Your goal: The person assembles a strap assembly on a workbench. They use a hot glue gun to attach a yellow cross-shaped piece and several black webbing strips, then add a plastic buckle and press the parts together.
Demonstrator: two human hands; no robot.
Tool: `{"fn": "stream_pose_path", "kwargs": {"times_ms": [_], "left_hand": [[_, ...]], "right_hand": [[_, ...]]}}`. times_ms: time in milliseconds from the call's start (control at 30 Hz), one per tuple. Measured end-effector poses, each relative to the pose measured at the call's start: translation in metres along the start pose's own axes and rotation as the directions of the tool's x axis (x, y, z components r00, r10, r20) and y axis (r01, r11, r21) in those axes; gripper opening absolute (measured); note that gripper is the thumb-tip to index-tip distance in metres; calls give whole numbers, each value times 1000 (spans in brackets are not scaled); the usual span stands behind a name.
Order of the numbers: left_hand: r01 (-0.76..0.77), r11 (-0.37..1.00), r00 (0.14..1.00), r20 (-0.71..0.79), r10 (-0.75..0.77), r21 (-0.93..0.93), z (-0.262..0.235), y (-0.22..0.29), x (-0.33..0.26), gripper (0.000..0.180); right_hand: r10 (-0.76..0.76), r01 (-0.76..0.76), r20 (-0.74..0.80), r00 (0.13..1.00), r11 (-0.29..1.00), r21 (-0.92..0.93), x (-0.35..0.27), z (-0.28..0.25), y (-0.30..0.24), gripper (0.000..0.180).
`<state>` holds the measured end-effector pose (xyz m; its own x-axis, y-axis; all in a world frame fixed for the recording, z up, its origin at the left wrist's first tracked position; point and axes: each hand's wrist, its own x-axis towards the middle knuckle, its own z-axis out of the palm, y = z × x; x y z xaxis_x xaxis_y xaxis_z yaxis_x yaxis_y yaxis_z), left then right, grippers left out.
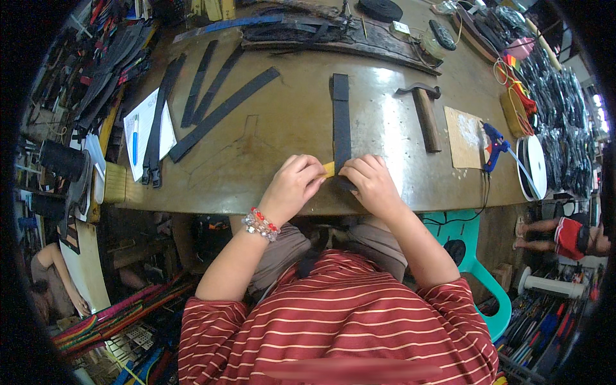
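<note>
A black webbing strap (341, 122) lies straight across the table in front of me, with a folded-over section at its far end. At its near end, my right hand (372, 183) is closed, fingers pinching the strap by the table's front edge. On the other side, my left hand (300, 181) pinches a small yellow strip (329, 169) against the strap's left edge. Most of the yellow strip is hidden by my fingers, so its kind cannot be made out. A beaded bracelet (260, 224) circles my left wrist.
Right of the strap lie a hammer (426, 115), a cardboard piece (463, 136) and a blue glue gun (495, 144). More black straps (228, 112), a buckled strap (159, 138) and paper with a blue pen (135, 141) lie left. A dark wooden board (346, 49) spans the back.
</note>
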<state>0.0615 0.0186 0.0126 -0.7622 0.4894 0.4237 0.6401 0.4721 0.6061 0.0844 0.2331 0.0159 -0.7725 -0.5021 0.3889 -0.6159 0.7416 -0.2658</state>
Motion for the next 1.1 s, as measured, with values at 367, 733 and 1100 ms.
{"fn": "stream_pose_path", "kwargs": {"times_ms": [367,733,1100], "left_hand": [[-11,1000,999,34,10,29,-2,0,3,12],[3,1000,962,274,-6,12,-16,-4,20,12],[-294,941,811,566,152,169,-8,-18,88,25]], "right_hand": [[-41,41,-55,998,999,-11,0,2,2,30],[-21,22,-79,997,1000,11,-1,3,2,30],[104,-111,39,994,925,363,-27,-22,15,40]]}}
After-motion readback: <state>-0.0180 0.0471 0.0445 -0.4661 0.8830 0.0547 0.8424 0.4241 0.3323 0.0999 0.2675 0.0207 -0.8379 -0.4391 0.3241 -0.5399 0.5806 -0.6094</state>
